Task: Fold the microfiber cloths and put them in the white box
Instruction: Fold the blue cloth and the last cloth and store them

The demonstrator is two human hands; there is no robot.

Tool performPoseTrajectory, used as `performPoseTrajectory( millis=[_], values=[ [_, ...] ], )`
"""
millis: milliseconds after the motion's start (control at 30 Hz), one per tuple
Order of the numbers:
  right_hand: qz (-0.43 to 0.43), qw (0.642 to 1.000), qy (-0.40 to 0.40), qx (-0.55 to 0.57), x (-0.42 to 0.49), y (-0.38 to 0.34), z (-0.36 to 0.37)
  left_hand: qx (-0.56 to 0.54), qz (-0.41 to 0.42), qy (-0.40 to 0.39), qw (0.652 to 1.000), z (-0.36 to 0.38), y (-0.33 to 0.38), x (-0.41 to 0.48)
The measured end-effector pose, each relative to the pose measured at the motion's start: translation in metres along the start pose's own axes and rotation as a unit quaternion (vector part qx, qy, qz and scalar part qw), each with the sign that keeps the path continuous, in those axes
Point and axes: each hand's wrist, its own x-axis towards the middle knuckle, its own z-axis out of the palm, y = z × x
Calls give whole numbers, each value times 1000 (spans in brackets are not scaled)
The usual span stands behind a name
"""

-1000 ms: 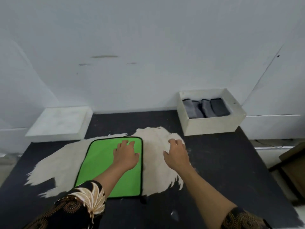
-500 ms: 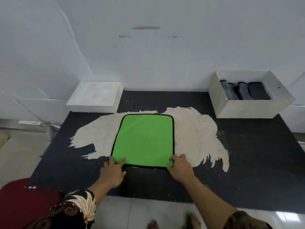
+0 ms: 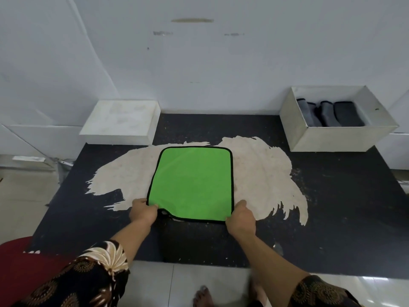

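Observation:
A green microfiber cloth (image 3: 192,180) with a black hem lies flat on the dark table (image 3: 332,207), over a pale worn patch. My left hand (image 3: 143,212) pinches its near left corner, which is lifted a little. My right hand (image 3: 240,220) grips the near right corner. The white box (image 3: 336,138) stands at the table's far right against the wall. Inside it stand several folded grey cloths (image 3: 327,113) side by side.
A closed white box (image 3: 120,121) sits at the far left of the table by the wall. A red seat (image 3: 20,269) is at the lower left. My bare feet (image 3: 202,295) show on the tiled floor below the table's near edge.
Both hands drew back from the cloth's middle and the bare table to its near corners and took hold of them. The near left corner has lifted. The view pulled back.

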Motion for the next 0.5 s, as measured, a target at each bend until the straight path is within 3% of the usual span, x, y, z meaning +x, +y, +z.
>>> performPoseTrajectory(
  millis=[233, 367, 500],
  values=[
    [12, 993, 11, 118, 13, -9, -20, -66, 6, -34, 997, -4, -1, 38],
    [76, 947, 4, 313, 25, -15, -32, -68, 39, -48, 996, -17, 15, 30],
    [70, 926, -33, 370, 37, -27, -48, -80, 36, -118, 989, -23, 30, 29]
  ],
)
